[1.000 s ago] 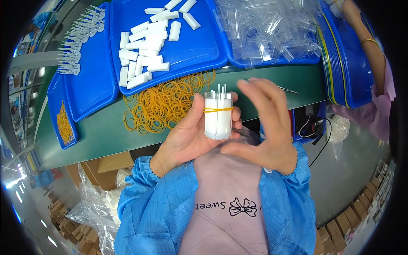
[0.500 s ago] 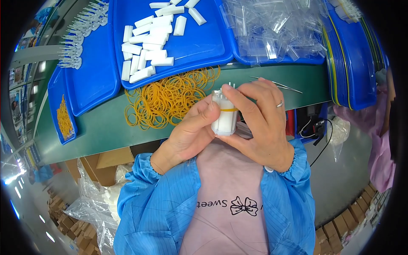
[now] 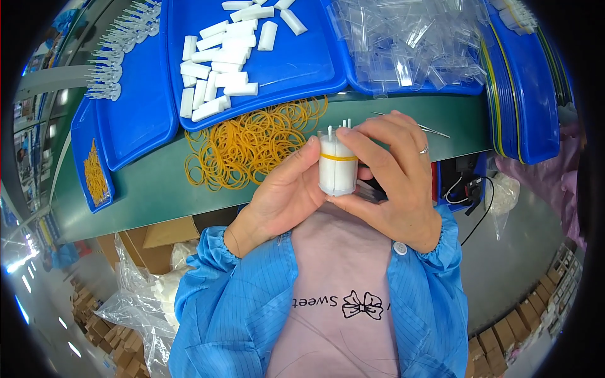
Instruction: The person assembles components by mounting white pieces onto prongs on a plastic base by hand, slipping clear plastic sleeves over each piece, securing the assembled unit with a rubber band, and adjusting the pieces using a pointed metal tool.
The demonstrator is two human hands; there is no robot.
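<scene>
The left hand [image 3: 287, 192] and right hand [image 3: 394, 183] are both pinching a bundle of white plastic pieces [image 3: 337, 167] near the chest; a yellow rubber band [image 3: 338, 157] is already circling it. Farther off, loose rubber bands [image 3: 252, 142] and unbundled white pieces [image 3: 227, 57] are waiting on the green surface [image 3: 157, 189]

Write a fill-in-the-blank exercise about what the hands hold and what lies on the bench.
1. The left hand and right hand hold a white bundle bound by a ____ rubber band.
2. The loose rubber bands lie on the ____ bench.
3. The white blocks lie in a ____ tray.
Missing words: yellow; green; blue
</scene>
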